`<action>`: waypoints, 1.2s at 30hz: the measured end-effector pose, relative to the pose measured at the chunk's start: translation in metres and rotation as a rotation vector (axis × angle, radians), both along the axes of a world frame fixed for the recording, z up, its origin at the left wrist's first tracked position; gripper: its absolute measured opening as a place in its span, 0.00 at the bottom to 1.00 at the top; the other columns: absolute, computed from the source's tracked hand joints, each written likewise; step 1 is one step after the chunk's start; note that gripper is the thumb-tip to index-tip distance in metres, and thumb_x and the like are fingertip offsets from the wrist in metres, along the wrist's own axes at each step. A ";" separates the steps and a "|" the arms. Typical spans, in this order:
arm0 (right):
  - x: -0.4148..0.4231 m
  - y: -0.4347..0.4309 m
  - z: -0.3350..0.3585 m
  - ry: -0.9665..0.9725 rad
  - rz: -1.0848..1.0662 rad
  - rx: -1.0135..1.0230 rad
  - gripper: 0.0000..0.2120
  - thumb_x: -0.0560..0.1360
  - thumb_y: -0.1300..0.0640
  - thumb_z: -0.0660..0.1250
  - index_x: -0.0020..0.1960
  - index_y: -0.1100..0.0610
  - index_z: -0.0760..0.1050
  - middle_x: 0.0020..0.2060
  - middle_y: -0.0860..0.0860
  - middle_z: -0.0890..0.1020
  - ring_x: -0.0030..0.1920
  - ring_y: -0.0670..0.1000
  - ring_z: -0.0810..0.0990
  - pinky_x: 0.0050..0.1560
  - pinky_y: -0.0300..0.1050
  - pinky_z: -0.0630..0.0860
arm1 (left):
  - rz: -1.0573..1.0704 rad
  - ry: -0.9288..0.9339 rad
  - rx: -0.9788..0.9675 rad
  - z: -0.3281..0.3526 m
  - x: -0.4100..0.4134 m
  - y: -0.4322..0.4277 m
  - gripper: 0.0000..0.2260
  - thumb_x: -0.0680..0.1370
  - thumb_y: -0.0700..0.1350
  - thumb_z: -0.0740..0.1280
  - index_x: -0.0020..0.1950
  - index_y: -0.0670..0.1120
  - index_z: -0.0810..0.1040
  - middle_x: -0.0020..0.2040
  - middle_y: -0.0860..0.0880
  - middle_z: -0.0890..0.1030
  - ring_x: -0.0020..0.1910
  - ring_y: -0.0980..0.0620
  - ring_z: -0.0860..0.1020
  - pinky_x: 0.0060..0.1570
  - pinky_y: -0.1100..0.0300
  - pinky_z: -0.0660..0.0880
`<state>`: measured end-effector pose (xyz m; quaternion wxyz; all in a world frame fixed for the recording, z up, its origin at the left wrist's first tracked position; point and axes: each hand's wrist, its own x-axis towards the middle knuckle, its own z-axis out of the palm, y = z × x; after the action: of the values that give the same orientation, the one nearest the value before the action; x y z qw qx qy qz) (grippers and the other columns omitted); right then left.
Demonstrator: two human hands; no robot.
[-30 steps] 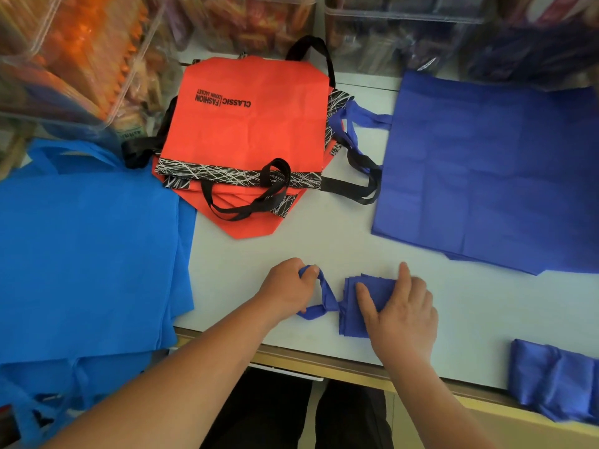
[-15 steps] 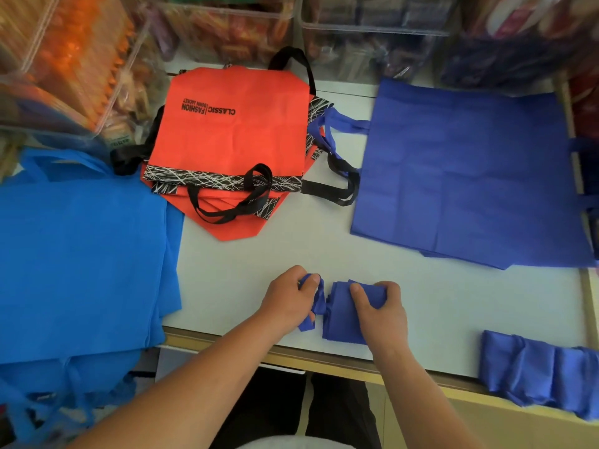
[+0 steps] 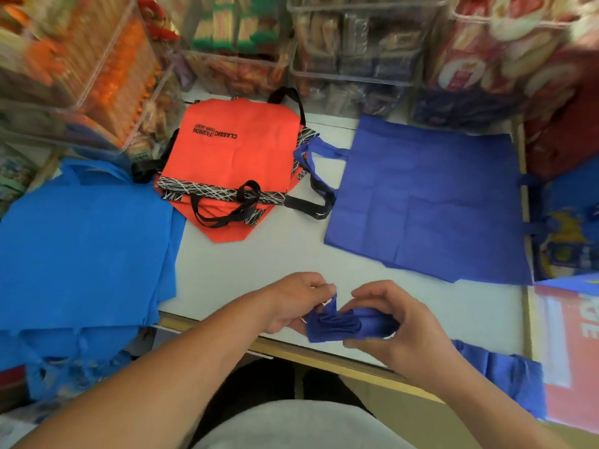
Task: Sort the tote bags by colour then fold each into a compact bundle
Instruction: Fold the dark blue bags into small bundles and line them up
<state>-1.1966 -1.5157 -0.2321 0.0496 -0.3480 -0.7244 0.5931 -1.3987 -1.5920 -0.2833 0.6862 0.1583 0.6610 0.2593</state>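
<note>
A small folded dark-blue bag bundle is lifted just above the table's front edge. My left hand pinches its handle end at the left. My right hand curls around the bundle from the right, thumb underneath. A pile of flat dark-blue tote bags lies at the back right. Orange-red bags with black handles are stacked at the back middle. Light-blue bags cover the left and hang over the edge. Another folded dark-blue bundle lies at the front right edge.
Clear plastic bins of packaged snacks line the back of the white table. More bins stand at the back left. A printed blue bag and a red-white sheet sit off the right edge.
The bundle rested on the table under my right palm; both hands have now raised it off the surface and turned it, with the handle pulled in close at the left.
</note>
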 end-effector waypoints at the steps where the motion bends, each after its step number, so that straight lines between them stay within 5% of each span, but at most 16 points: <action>1: 0.002 0.005 0.005 0.005 -0.023 -0.020 0.24 0.64 0.64 0.84 0.54 0.51 0.79 0.47 0.42 0.87 0.49 0.44 0.85 0.50 0.35 0.79 | -0.010 0.008 0.038 0.012 0.006 0.004 0.10 0.84 0.52 0.64 0.47 0.48 0.75 0.40 0.48 0.78 0.35 0.52 0.80 0.37 0.53 0.81; 4: 0.008 0.018 0.011 0.046 -0.071 0.045 0.19 0.64 0.63 0.84 0.51 0.49 0.83 0.45 0.44 0.86 0.48 0.46 0.84 0.49 0.35 0.78 | -0.041 0.068 0.139 0.038 0.020 0.012 0.10 0.84 0.53 0.64 0.48 0.49 0.75 0.42 0.49 0.79 0.38 0.53 0.81 0.35 0.55 0.81; 8: 0.013 0.019 0.013 0.122 0.044 0.210 0.23 0.67 0.54 0.83 0.59 0.40 0.82 0.60 0.40 0.82 0.62 0.45 0.80 0.60 0.36 0.76 | -0.054 0.105 0.211 0.067 0.024 0.011 0.10 0.85 0.53 0.62 0.52 0.48 0.76 0.47 0.49 0.81 0.42 0.53 0.81 0.40 0.57 0.81; 10: 0.017 0.018 0.015 0.111 0.101 0.234 0.27 0.70 0.52 0.81 0.66 0.35 0.78 0.65 0.36 0.80 0.65 0.43 0.79 0.64 0.41 0.76 | -0.076 0.128 0.250 0.081 0.024 0.010 0.10 0.86 0.52 0.59 0.51 0.52 0.78 0.47 0.51 0.82 0.42 0.54 0.80 0.41 0.58 0.79; 14: 0.017 0.022 0.026 0.015 0.110 0.235 0.32 0.76 0.52 0.75 0.67 0.28 0.62 0.60 0.29 0.78 0.55 0.42 0.83 0.57 0.46 0.81 | -0.066 0.156 0.317 0.103 0.032 0.011 0.14 0.87 0.52 0.56 0.50 0.57 0.80 0.45 0.59 0.81 0.42 0.59 0.75 0.43 0.63 0.72; 17: 0.012 0.019 0.030 0.015 0.188 0.239 0.39 0.78 0.54 0.72 0.75 0.27 0.53 0.64 0.27 0.74 0.59 0.39 0.80 0.59 0.36 0.77 | -0.081 0.265 0.357 0.110 0.042 0.009 0.15 0.87 0.53 0.56 0.49 0.63 0.81 0.46 0.68 0.78 0.46 0.71 0.76 0.45 0.73 0.70; 21: 0.008 0.019 0.027 0.052 0.121 0.184 0.29 0.79 0.58 0.71 0.73 0.37 0.65 0.62 0.32 0.78 0.63 0.38 0.78 0.61 0.32 0.74 | 0.062 0.402 0.438 0.104 0.044 0.000 0.11 0.85 0.49 0.63 0.47 0.58 0.82 0.43 0.60 0.79 0.40 0.64 0.77 0.43 0.64 0.74; 25: 0.011 0.022 0.022 0.059 -0.006 0.093 0.19 0.79 0.60 0.71 0.65 0.43 0.72 0.54 0.37 0.83 0.56 0.44 0.82 0.51 0.36 0.78 | 0.374 0.404 0.389 0.087 0.040 -0.018 0.15 0.78 0.42 0.73 0.63 0.53 0.79 0.53 0.53 0.84 0.48 0.60 0.83 0.46 0.64 0.81; 28: 0.009 0.022 0.022 0.065 0.000 0.037 0.18 0.80 0.59 0.71 0.64 0.45 0.72 0.53 0.38 0.83 0.55 0.44 0.83 0.50 0.36 0.78 | 0.261 0.364 0.404 0.075 0.047 -0.023 0.11 0.76 0.39 0.74 0.57 0.49 0.82 0.50 0.53 0.86 0.50 0.57 0.84 0.52 0.62 0.81; 36: 0.005 0.027 0.023 -0.005 0.014 0.130 0.18 0.80 0.54 0.70 0.66 0.41 0.70 0.53 0.34 0.82 0.53 0.41 0.82 0.49 0.35 0.78 | 0.469 0.537 0.405 0.066 0.057 -0.024 0.10 0.71 0.45 0.80 0.43 0.45 0.80 0.38 0.47 0.83 0.34 0.55 0.77 0.39 0.59 0.77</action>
<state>-1.1919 -1.4889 -0.2095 0.0661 -0.3404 -0.7640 0.5441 -1.3418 -1.6160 -0.2177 0.3664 0.1972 0.7705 0.4829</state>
